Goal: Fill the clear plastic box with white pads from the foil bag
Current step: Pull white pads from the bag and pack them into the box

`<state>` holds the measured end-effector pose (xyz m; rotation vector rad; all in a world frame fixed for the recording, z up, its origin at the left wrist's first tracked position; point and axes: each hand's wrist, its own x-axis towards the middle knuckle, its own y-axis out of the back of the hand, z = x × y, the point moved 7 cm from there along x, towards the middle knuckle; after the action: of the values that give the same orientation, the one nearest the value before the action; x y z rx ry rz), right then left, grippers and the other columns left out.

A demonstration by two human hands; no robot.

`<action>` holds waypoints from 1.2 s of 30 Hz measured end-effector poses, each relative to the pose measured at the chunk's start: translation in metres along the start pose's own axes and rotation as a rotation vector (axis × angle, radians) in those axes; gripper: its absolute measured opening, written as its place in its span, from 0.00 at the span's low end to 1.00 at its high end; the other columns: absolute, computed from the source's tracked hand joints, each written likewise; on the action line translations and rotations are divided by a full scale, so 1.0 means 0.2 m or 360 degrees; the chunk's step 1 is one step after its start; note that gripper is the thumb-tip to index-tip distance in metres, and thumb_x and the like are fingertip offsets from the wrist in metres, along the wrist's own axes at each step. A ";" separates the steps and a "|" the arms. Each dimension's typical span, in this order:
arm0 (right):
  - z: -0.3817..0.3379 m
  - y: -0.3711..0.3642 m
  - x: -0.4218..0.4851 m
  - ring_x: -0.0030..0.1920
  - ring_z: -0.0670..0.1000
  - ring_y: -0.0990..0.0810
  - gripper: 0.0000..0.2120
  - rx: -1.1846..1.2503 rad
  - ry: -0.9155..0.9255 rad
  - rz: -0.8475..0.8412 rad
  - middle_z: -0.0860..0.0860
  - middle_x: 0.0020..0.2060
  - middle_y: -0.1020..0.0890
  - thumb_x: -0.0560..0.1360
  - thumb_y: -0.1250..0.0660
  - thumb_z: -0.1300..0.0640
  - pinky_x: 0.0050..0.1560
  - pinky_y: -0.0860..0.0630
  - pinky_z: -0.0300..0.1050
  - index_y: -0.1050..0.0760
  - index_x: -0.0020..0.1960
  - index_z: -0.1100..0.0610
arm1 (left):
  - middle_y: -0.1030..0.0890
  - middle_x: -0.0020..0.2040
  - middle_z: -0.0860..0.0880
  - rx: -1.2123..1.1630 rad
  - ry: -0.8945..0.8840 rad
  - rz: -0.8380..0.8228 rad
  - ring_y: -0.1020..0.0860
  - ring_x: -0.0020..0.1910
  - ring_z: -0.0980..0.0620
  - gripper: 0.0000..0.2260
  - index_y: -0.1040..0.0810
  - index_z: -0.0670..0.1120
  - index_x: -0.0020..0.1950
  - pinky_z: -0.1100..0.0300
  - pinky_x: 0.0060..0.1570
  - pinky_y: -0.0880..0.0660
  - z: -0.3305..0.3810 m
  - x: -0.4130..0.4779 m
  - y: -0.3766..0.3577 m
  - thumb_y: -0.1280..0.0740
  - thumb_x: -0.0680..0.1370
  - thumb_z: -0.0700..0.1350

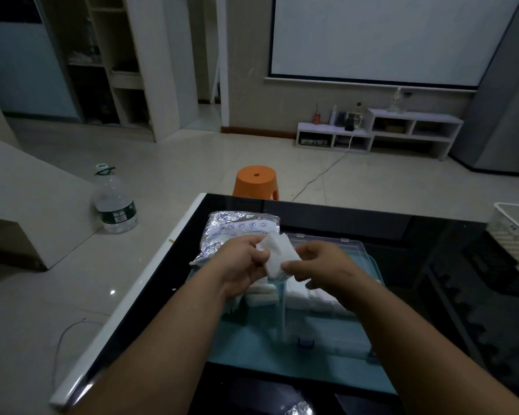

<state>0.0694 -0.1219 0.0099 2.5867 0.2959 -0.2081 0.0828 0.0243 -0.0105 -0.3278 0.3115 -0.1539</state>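
A small stack of white pads (277,253) is held over the clear plastic box (327,333), which lies open on the dark glass table. My left hand (243,265) grips the stack's left side. My right hand (318,266) pinches its lower right edge. More white pads (309,296) lie inside the box, below my hands. The silver foil bag (237,227) rests just behind the box at the left, partly hidden by my left hand. The box's lid (330,244) stands open at the back.
The table (342,218) has a white rim on its left side. A white mesh basket (514,235) stands at the right edge. An orange stool (256,181) is behind the table, a large water bottle (114,202) on the floor at left. A scrap of foil (300,408) lies at the near edge.
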 end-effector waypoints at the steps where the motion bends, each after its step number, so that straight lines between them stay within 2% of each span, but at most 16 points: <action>1: 0.02 0.01 -0.02 0.44 0.50 0.18 0.13 0.0003 -0.0008 0.0006 0.52 0.47 0.17 0.73 0.27 0.57 0.39 0.21 0.41 0.23 0.56 0.57 | 0.19 0.50 0.39 0.0010 0.0009 0.0025 0.20 0.48 0.43 0.16 0.24 0.36 0.60 0.55 0.40 0.20 -0.02 0.00 -0.02 0.45 0.77 0.26; 4: 0.07 0.02 -0.07 0.38 0.49 0.18 0.11 -0.0082 -0.0007 0.0082 0.52 0.43 0.17 0.71 0.26 0.60 0.36 0.20 0.39 0.23 0.51 0.56 | 0.20 0.47 0.39 0.0060 0.0054 0.0110 0.21 0.44 0.43 0.14 0.22 0.38 0.53 0.54 0.38 0.22 -0.11 -0.01 -0.08 0.44 0.76 0.26; 6: 0.10 0.04 -0.07 0.39 0.51 0.18 0.11 -0.0244 0.0004 0.0169 0.51 0.43 0.17 0.69 0.26 0.59 0.41 0.17 0.47 0.23 0.49 0.52 | 0.20 0.45 0.39 0.0199 0.0015 0.0224 0.22 0.42 0.44 0.13 0.20 0.40 0.48 0.56 0.38 0.24 -0.13 0.00 -0.07 0.42 0.74 0.29; 8: 0.12 0.06 -0.06 0.43 0.51 0.19 0.13 -0.0406 -0.0009 0.0181 0.50 0.45 0.18 0.67 0.26 0.57 0.47 0.18 0.52 0.23 0.49 0.49 | 0.19 0.45 0.41 0.0304 -0.0143 0.0390 0.22 0.43 0.46 0.12 0.18 0.43 0.46 0.58 0.39 0.25 -0.11 0.01 -0.05 0.41 0.74 0.34; 11: 0.11 0.05 -0.05 0.46 0.50 0.20 0.15 -0.0577 0.0013 0.0084 0.49 0.48 0.19 0.66 0.26 0.56 0.47 0.19 0.49 0.23 0.52 0.48 | 0.19 0.42 0.43 0.0341 -0.0505 0.0573 0.23 0.42 0.49 0.09 0.19 0.44 0.44 0.57 0.42 0.27 -0.07 -0.03 -0.04 0.39 0.75 0.41; 14: 0.09 0.01 -0.04 0.45 0.49 0.21 0.15 -0.0673 0.0059 -0.0049 0.49 0.49 0.19 0.66 0.26 0.57 0.45 0.22 0.44 0.23 0.52 0.48 | 0.20 0.37 0.47 0.0463 -0.0695 0.0632 0.24 0.36 0.57 0.10 0.21 0.39 0.41 0.65 0.39 0.28 -0.12 -0.07 -0.09 0.38 0.73 0.44; 17: 0.10 -0.03 -0.03 0.48 0.50 0.21 0.17 -0.0708 0.0074 -0.0097 0.50 0.50 0.18 0.67 0.27 0.60 0.46 0.23 0.43 0.20 0.54 0.50 | 0.19 0.36 0.46 0.0477 -0.0639 0.0702 0.22 0.38 0.51 0.08 0.22 0.44 0.37 0.59 0.41 0.27 -0.20 -0.06 -0.09 0.38 0.69 0.47; 19: 0.11 -0.04 -0.02 0.47 0.50 0.21 0.17 -0.0666 0.0060 -0.0077 0.49 0.49 0.19 0.66 0.26 0.60 0.45 0.23 0.42 0.20 0.53 0.50 | 0.20 0.36 0.51 0.0612 -0.0603 0.0788 0.23 0.39 0.52 0.07 0.23 0.48 0.37 0.66 0.39 0.29 -0.22 -0.05 -0.05 0.37 0.73 0.40; 21: 0.13 -0.06 -0.02 0.46 0.49 0.21 0.19 -0.0621 0.0049 -0.0061 0.49 0.48 0.20 0.65 0.24 0.59 0.43 0.26 0.40 0.21 0.54 0.51 | 0.21 0.38 0.54 0.0694 -0.0607 0.0870 0.24 0.40 0.53 0.13 0.24 0.51 0.39 0.67 0.39 0.29 -0.23 -0.04 -0.02 0.38 0.75 0.33; 24: 0.14 -0.08 -0.02 0.45 0.49 0.22 0.20 -0.0647 0.0074 -0.0054 0.50 0.49 0.20 0.65 0.22 0.54 0.40 0.28 0.39 0.24 0.55 0.50 | 0.21 0.39 0.54 0.0694 -0.0601 0.0890 0.23 0.42 0.52 0.13 0.25 0.52 0.40 0.58 0.45 0.27 -0.25 -0.04 -0.01 0.38 0.76 0.34; 27: 0.13 -0.08 -0.02 0.40 0.47 0.23 0.15 -0.0710 0.0093 -0.0036 0.49 0.46 0.21 0.68 0.24 0.53 0.32 0.30 0.36 0.26 0.51 0.48 | 0.21 0.37 0.52 0.0638 -0.0655 0.0844 0.25 0.38 0.55 0.11 0.25 0.51 0.38 0.61 0.39 0.29 -0.24 -0.05 -0.03 0.37 0.77 0.36; 31: 0.12 -0.05 -0.03 0.45 0.49 0.21 0.16 -0.0704 0.0105 0.0037 0.50 0.48 0.19 0.68 0.23 0.53 0.43 0.24 0.41 0.23 0.53 0.50 | 0.21 0.37 0.54 0.0719 -0.0718 0.0897 0.24 0.38 0.58 0.11 0.25 0.52 0.40 0.65 0.38 0.28 -0.23 -0.07 -0.04 0.36 0.75 0.36; 33: 0.12 -0.05 -0.03 0.46 0.50 0.21 0.17 -0.0700 0.0123 0.0018 0.50 0.49 0.19 0.67 0.23 0.54 0.43 0.25 0.41 0.23 0.54 0.51 | 0.21 0.38 0.55 0.0728 -0.0690 0.0912 0.23 0.40 0.54 0.12 0.25 0.52 0.39 0.61 0.41 0.27 -0.24 -0.06 -0.05 0.38 0.74 0.35; 36: 0.14 -0.10 -0.03 0.45 0.52 0.21 0.19 -0.0842 0.0121 -0.0053 0.52 0.47 0.18 0.67 0.25 0.49 0.42 0.28 0.42 0.22 0.55 0.52 | 0.21 0.37 0.56 0.0800 -0.0659 0.0918 0.23 0.41 0.50 0.08 0.25 0.53 0.38 0.58 0.44 0.28 -0.27 -0.05 -0.05 0.41 0.72 0.44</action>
<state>0.0566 -0.1212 -0.0217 2.0695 0.3659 -0.0342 0.0549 0.0003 -0.0533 0.2365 -0.0566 0.3984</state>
